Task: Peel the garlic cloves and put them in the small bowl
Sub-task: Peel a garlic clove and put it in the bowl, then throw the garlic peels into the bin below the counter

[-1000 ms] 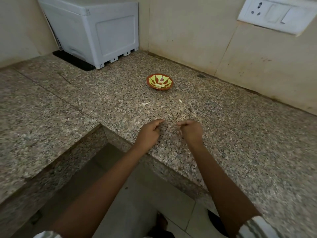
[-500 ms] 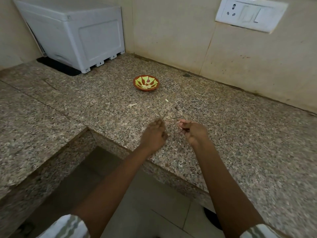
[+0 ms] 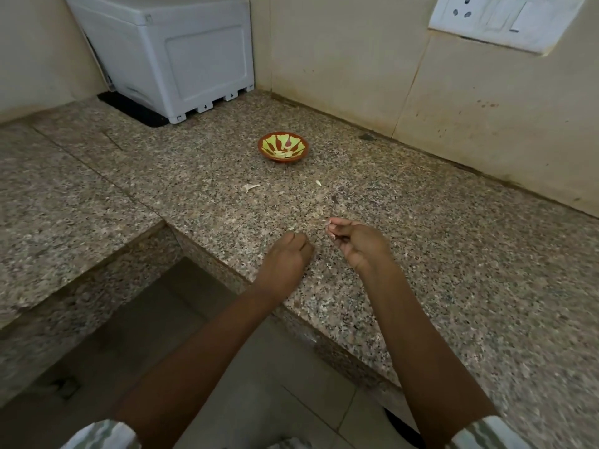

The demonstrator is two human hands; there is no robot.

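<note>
Left hand: low over the near edge of the speckled grey-pink granite bench. Its fingers are curled under in a loose fist and nothing shows in it.

Right hand: just beside the left, at its 3 o'clock. Thumb and fingertips pinch a small, pale garlic bit; whether it is clove or skin, I cannot tell.

Small round bowl, red-brown clay with yellow-green painted rays: stands on the bench at 12 o'clock from the hands, well apart from them. Inside, at the 6 o'clock side of the basin, lie a few pale peeled garlic cloves; the count is unclear.

Loose on the bench between hands and bowl:
- a pale papery skin scrap at 11 o'clock
- a smaller white fleck at 12 o'clock

Far corner, 10 o'clock: a white plastic box on a black mat.

Cream wall, 2 o'clock: a white switch plate.
</note>
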